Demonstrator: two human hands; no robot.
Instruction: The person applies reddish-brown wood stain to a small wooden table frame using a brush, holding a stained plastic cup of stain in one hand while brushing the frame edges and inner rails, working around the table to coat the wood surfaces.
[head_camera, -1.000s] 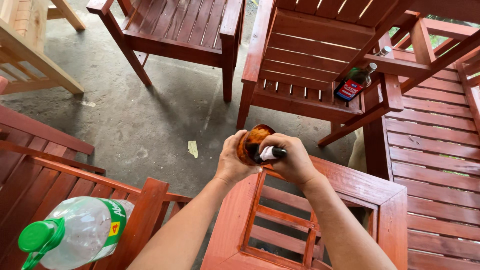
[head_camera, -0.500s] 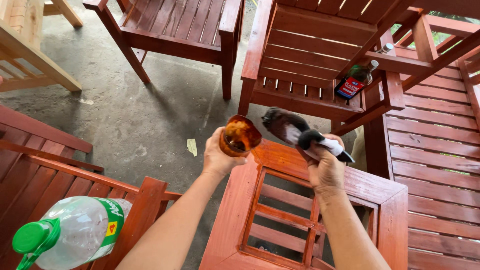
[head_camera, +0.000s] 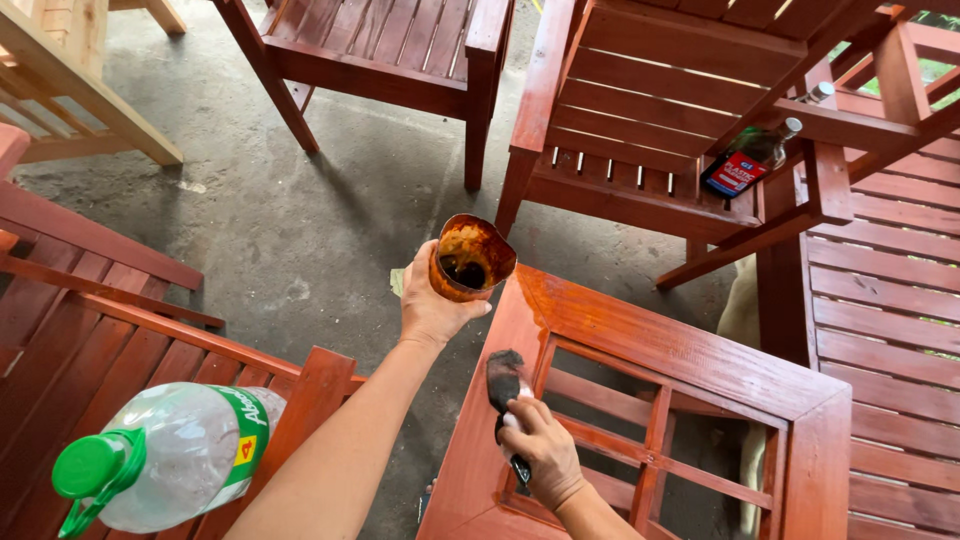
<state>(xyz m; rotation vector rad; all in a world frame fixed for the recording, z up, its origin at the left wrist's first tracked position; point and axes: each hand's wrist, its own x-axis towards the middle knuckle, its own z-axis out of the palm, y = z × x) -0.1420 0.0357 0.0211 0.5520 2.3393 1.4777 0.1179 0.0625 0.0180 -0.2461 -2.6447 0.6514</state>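
- Grey concrete floor (head_camera: 300, 230) fills the upper left of the frame, with red-stained wooden chairs (head_camera: 640, 130) standing around it.
- Left hand (head_camera: 432, 305), at centre, is wrapped around a stain-smeared cut plastic cup (head_camera: 468, 258) holding dark liquid.
- Right hand (head_camera: 543, 455), at lower centre, is clenched on a dark brush (head_camera: 503, 380), its bristles on the wet red wooden frame (head_camera: 680, 350).
- Clear plastic bottle (head_camera: 170, 455) with a green cap lies at lower left.
- Dark bottle (head_camera: 745, 165) rests on the upper-right chair.

Clear plastic bottle with green cap (head_camera: 170, 465) lying at seven o'clock, dark glass bottle with red label (head_camera: 745, 165) resting at two o'clock on red-stained slatted wooden chair (head_camera: 640, 110), grey concrete floor (head_camera: 300, 230) spreading beneath.
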